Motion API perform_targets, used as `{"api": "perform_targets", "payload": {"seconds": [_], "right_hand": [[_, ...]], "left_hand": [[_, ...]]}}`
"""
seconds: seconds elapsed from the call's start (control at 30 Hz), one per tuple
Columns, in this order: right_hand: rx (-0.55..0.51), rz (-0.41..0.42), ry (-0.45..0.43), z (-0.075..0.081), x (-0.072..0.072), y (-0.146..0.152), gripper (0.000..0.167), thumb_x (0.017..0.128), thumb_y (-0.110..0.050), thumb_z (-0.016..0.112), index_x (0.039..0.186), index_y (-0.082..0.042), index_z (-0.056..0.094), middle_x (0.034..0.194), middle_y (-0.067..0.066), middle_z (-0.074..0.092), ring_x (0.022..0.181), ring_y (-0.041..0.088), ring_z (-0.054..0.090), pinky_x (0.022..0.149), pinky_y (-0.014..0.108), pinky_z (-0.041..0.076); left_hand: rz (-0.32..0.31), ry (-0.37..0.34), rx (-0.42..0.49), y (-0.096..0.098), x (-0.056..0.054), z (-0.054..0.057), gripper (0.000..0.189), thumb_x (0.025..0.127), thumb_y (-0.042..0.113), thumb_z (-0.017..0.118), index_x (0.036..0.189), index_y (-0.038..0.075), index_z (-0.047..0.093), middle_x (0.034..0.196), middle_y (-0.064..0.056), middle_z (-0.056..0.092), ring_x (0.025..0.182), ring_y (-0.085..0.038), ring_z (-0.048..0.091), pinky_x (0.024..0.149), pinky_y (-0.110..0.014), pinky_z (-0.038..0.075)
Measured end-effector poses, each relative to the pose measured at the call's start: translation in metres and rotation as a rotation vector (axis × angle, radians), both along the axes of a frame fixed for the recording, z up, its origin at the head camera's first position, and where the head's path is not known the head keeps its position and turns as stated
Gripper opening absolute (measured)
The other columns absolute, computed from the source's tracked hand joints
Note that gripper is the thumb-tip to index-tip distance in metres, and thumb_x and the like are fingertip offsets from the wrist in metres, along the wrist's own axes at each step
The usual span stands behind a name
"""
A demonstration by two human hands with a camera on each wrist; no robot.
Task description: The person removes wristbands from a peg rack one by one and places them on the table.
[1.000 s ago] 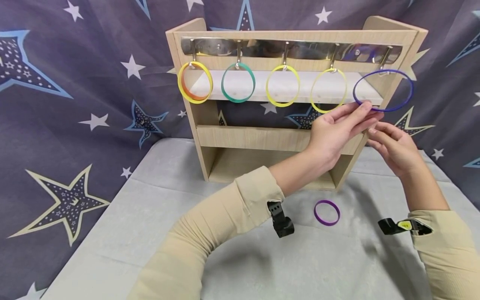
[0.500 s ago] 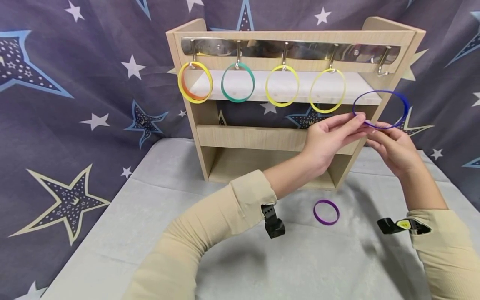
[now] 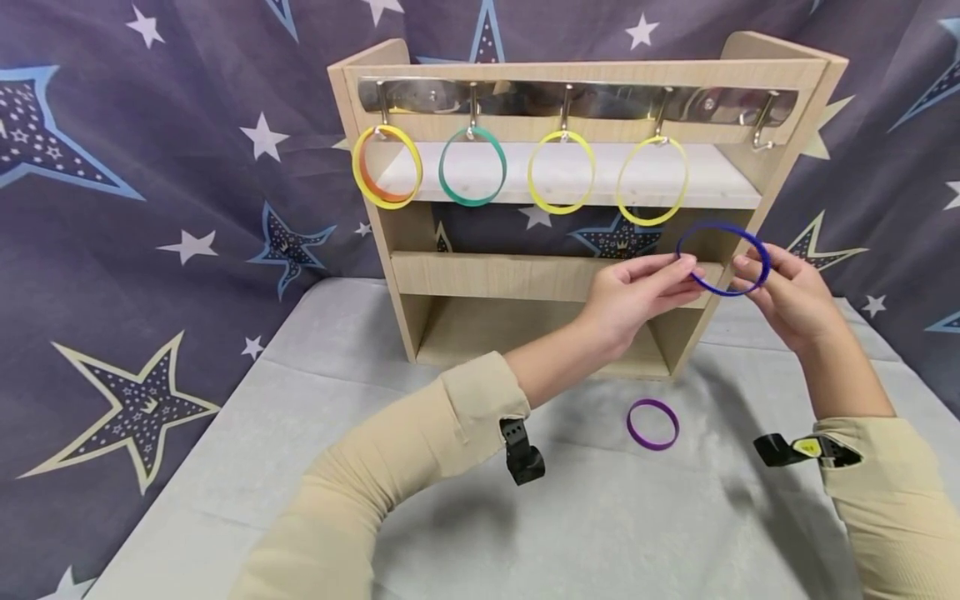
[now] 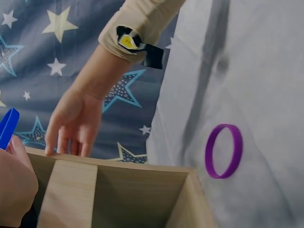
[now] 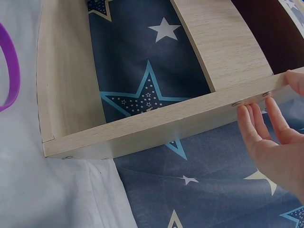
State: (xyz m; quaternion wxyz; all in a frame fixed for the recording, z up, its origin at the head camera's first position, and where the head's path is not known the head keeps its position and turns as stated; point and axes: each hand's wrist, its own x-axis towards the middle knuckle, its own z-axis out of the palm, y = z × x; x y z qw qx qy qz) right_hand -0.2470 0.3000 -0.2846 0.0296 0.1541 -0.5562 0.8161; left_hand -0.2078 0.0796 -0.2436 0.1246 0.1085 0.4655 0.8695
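My left hand (image 3: 630, 300) pinches a dark blue silicone wristband (image 3: 764, 265) by its near left rim, in front of the rack's right side. The band's edge also shows as a bright blue wristband (image 4: 8, 127) in the left wrist view. My right hand (image 3: 795, 300) lies against the wooden rack (image 3: 510, 275) at its right panel. In the right wrist view, the fingers (image 5: 247, 123) touch the panel's outer face and the thumb (image 5: 295, 81) is on its front edge. Above the blue band, the far right hook (image 3: 762, 137) carries nothing.
A metal hook strip (image 3: 525, 98) spans the rack's top. From it hang a yellow wristband (image 3: 418, 171) with an orange one, a green wristband (image 3: 504, 171) and two more yellow ones. A purple wristband (image 3: 660, 447) lies on the grey cloth (image 3: 585, 533) before the rack.
The blue wristband has come down and leftward from beside the far right hook, with my left hand lowering and drawing back. My right hand has stayed at the rack's right side.
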Motion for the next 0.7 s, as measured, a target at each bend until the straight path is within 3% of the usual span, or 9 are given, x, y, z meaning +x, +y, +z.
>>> {"api": "perform_targets", "payload": {"seconds": [0.23, 0.7], "right_hand": [[-0.054, 0.045, 0.030, -0.002, 0.000, 0.000, 0.022, 0.094, 0.008, 0.049, 0.099, -0.003, 0.068, 0.091, 0.002, 0.067, 0.086, 0.010, 0.065, 0.078, 0.019, 0.058], [-0.028, 0.023, 0.004, 0.000, -0.001, 0.000, 0.024, 0.093, 0.008, 0.050, 0.101, -0.005, 0.068, 0.092, 0.001, 0.065, 0.087, 0.009, 0.065, 0.077, 0.018, 0.056]], "left_hand": [[-0.011, -0.046, -0.019, -0.006, -0.003, -0.015, 0.026, 0.091, -0.005, 0.059, 0.114, -0.016, 0.061, 0.119, -0.039, 0.057, 0.115, -0.048, 0.056, 0.088, -0.036, 0.060], [0.026, -0.169, -0.103, -0.022, -0.009, -0.037, 0.021, 0.089, -0.004, 0.063, 0.108, -0.011, 0.064, 0.117, -0.035, 0.061, 0.107, -0.038, 0.066, 0.087, -0.036, 0.060]]}}
